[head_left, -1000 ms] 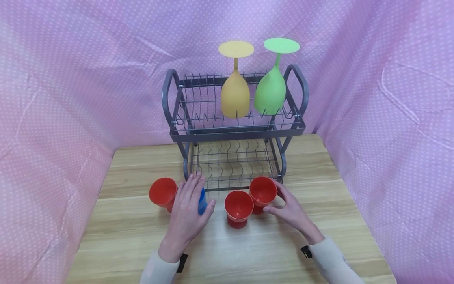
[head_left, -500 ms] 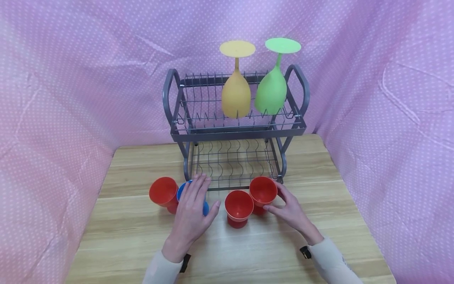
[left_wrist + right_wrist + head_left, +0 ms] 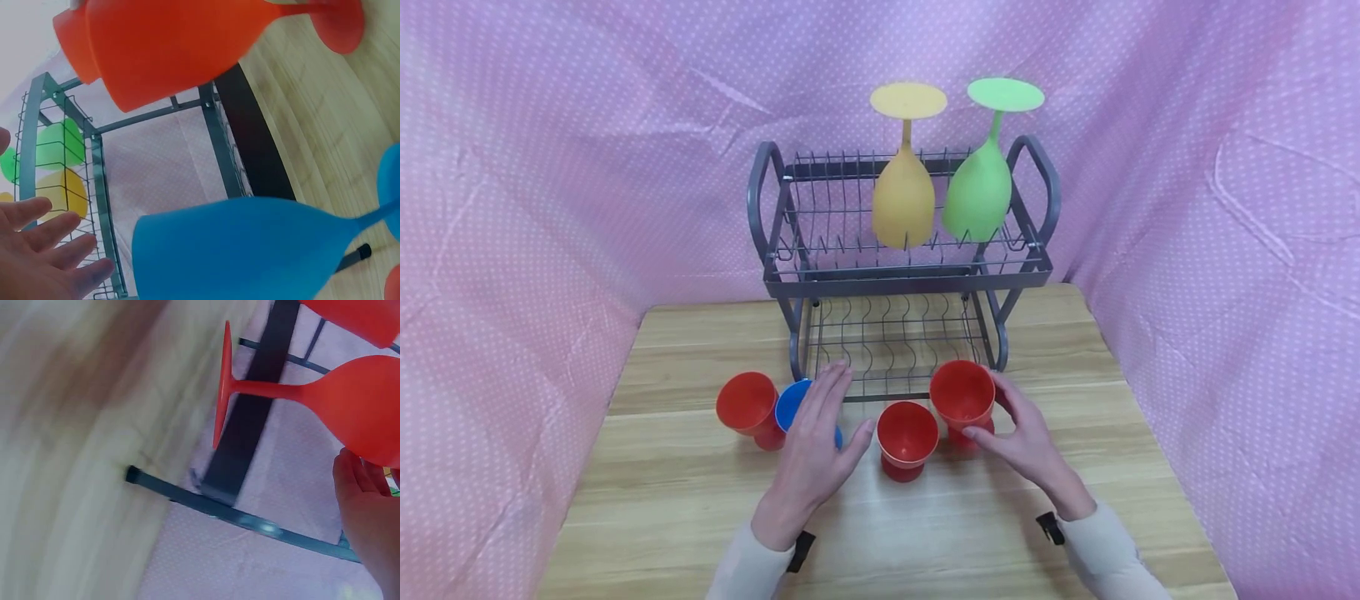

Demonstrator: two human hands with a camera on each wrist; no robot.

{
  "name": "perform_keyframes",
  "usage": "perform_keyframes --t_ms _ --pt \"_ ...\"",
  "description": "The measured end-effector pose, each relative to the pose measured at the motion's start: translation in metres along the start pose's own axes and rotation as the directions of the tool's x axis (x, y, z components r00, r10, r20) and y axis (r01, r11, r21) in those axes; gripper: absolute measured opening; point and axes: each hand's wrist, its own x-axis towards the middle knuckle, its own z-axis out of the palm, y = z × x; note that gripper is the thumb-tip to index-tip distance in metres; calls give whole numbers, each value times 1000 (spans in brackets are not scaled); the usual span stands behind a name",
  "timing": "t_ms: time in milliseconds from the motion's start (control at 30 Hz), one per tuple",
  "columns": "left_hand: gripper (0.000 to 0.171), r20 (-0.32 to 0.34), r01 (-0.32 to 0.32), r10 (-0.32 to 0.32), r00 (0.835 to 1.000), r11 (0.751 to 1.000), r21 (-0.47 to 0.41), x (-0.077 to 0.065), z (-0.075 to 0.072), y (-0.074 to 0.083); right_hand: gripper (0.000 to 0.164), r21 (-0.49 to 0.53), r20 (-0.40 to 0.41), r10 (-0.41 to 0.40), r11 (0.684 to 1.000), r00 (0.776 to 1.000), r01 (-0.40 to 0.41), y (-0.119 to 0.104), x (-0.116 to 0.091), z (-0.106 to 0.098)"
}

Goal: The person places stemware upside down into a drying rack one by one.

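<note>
My right hand [image 3: 1026,437] grips the bowl of a red goblet [image 3: 961,396], thumb in front and fingers round its far right side. In the right wrist view, the base of this red goblet [image 3: 223,384] stands off the tabletop. Another red goblet [image 3: 907,433] stands upright just left of it. With fingers extended, my left hand [image 3: 816,450] hovers between that one and a blue goblet [image 3: 793,403], partly hiding the blue one in the head view. The left wrist view has the left hand's spread fingers [image 3: 59,247] apart from the blue goblet [image 3: 244,247]. Farther left stands a third red goblet [image 3: 747,404].
Behind the goblets stands a grey two-tier dish rack [image 3: 910,285]. On its upper tier a yellow goblet [image 3: 904,200] and a green goblet [image 3: 979,196] rest upside down. The wooden table [image 3: 880,542] is enclosed by a pink dotted curtain [image 3: 587,150].
My right hand has raised the red goblet slightly. My left hand has shifted right, uncovering more of the blue goblet, which stays in place.
</note>
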Motion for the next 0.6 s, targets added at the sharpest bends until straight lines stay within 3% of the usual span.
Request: perform_keyframes --t_ms 233,600 --pt "79 29 64 -61 998 988 -142 5 -1 7 90 -98 -19 -89 991 996 87 -24 8 -2" --pt "74 130 228 -193 973 897 -377 13 -9 16 94 -178 35 -168 969 985 172 -59 22 -3"
